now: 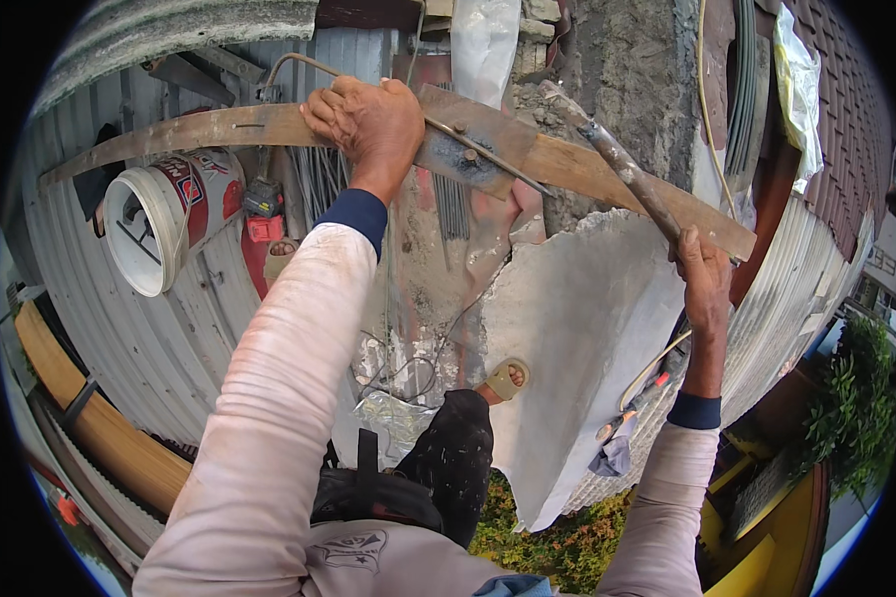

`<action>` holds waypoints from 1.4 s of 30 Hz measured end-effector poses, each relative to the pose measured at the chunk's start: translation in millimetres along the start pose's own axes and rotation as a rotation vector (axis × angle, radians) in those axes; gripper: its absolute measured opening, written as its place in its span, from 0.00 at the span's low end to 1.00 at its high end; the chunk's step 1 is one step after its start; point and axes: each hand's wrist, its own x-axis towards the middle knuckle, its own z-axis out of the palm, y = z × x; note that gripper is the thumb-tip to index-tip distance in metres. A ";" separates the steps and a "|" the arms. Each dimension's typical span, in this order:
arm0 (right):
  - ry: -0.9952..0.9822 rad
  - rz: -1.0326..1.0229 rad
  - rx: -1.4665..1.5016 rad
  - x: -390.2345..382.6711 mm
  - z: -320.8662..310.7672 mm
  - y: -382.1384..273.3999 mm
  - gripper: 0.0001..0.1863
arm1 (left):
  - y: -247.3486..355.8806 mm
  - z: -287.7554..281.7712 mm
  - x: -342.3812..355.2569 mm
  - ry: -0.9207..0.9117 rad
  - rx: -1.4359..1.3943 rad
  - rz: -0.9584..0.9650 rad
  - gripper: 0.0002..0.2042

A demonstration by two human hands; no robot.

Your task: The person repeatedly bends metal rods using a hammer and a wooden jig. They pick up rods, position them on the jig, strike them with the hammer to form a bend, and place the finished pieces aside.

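My left hand [363, 124] is closed round a thin metal rod [488, 159], pressing it down over a long wooden plank [607, 174]. The rod's far left part curves beyond my fist, and its straight end slants across a dark metal plate [473, 149] fixed to the plank. Short pegs stand up from this plate, close against the rod. In my right hand [704, 284], fingers wrapped round its lower end, is a stained metal pipe [622, 164]. The pipe lies slanted across the plank's right part; its upper end points up and left.
A white bucket [134, 234] lies tipped on the corrugated roof, beside a red-and-black power tool [264, 211]. More thin rods [451, 204] lie under the plank. My sandalled foot [509, 379] rests on a concrete slab [567, 298], whose edge drops toward plants [558, 532].
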 end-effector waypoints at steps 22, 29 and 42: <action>-0.395 -0.809 -0.649 259.6 -5.2 -91.2 0.47 | 2.0 1.8 0.1 0.000 0.031 -0.017 0.24; -0.209 -0.925 -0.559 238.1 0.5 -80.2 0.44 | 7.3 -4.0 1.1 0.017 -0.006 -0.047 0.23; 0.111 -0.978 -0.557 221.4 11.5 -34.8 0.50 | -0.7 7.7 2.5 0.030 0.092 -0.026 0.25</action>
